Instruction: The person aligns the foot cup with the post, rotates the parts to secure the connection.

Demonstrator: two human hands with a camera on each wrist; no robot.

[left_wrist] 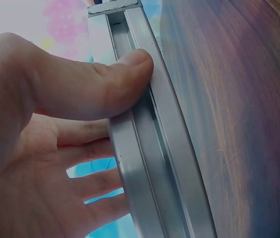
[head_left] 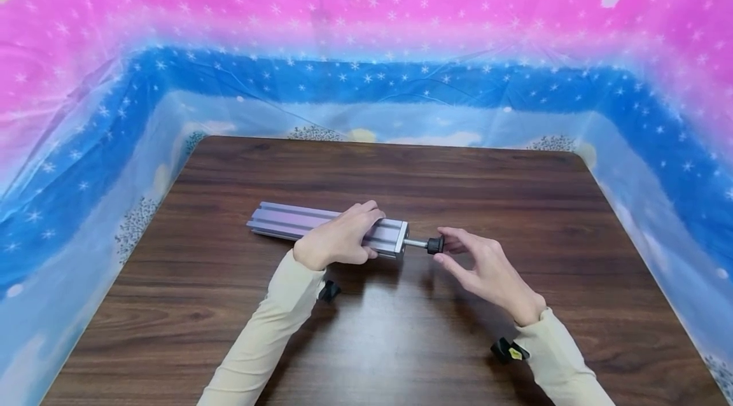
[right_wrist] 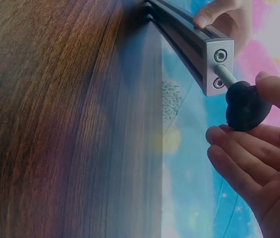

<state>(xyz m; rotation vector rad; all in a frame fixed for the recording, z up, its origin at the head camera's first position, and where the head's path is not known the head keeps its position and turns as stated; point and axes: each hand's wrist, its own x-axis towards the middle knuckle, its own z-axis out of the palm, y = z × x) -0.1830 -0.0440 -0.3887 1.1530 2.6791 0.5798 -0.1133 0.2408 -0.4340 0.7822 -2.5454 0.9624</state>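
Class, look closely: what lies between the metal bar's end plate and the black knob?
A slim metal rod spans from the end plate to the black knob, seen clearly in the right wrist view.

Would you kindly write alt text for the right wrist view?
The right hand holds a black knob on a rod projecting from a metal bar, which the left hand grips. A brown table fills the left side.

Brown wood-grain bench (head_left: pixel 172 329), rounded far corners
A slotted metal bar (head_left: pixel 280 218) is over it; whether they touch is unclear.
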